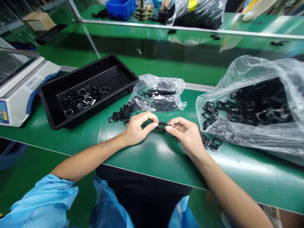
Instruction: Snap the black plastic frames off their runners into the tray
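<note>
A green bench mat (147,155) covers the workbench, and a clear partition (90,34) stands beyond it. On the far side, a co-worker's hand (165,3) shows near a blue bin (120,8).

In the head view, the person's left hand (135,129) and right hand (185,136) reach out from blue sleeves (40,202) and meet above the mat. Each grips one end of a small black frame (162,125) between thumb and forefinger, with the other fingers loosely curled; neither hand is clenched. The frame sits between the hands, its long axis apparently running left to right, though the fingers hide much of it. Held from both ends, it seems to be under inspection or being pulled free.

More black frames (89,99) lie in a black tray (123,65), beside a digital scale (21,85). Others sit in a small clear bag (156,95) and a large open plastic bag (237,136).
</note>
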A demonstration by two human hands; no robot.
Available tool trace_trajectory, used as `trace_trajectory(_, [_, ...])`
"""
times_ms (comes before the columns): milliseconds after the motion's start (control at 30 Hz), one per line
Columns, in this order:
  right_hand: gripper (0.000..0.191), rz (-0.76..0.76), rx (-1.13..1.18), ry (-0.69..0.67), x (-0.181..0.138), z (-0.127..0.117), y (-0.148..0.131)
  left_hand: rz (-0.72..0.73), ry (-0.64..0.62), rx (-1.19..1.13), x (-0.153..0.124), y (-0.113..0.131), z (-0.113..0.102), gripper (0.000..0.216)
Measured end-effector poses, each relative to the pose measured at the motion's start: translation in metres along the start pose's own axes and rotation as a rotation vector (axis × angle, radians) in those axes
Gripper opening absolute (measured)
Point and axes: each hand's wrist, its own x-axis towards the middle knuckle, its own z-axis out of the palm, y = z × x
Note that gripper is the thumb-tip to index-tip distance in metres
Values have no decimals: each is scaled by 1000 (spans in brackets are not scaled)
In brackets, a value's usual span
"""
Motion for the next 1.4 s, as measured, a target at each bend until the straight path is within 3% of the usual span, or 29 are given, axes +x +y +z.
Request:
trace_trajectory(133, [41, 227, 203, -76, 4, -1, 0, 123, 10, 70, 1, -3, -1, 10])
trace_trajectory(233, [42, 278, 208, -102, 4, -2, 1, 219, 27, 92, 1, -4, -1, 12])
trace_trajectory(300, [40, 181, 117, -58, 3, -1, 1, 217, 35, 86, 1, -5, -1, 13])
trace_trajectory(467, [38, -338, -301, 47, -5, 2, 0, 117, 54, 98, 2, -4, -3, 8])
trace_trajectory(633, [5, -591, -596, 72, -9, 1, 2, 74, 60, 90, 2, -1, -2, 5])
trace_trajectory(833, [3, -524, -547, 57, -7, 0, 3, 5, 66, 26, 2, 0, 0, 6])
trace_trajectory(1167, [3, -498, -511, 33, -11, 2, -1, 70, 41, 9, 1, -3, -1, 5])
trace_trajectory(1400, [3, -434, -345, 55, -9, 3, 2, 11, 17, 3, 0, 1, 2, 7])
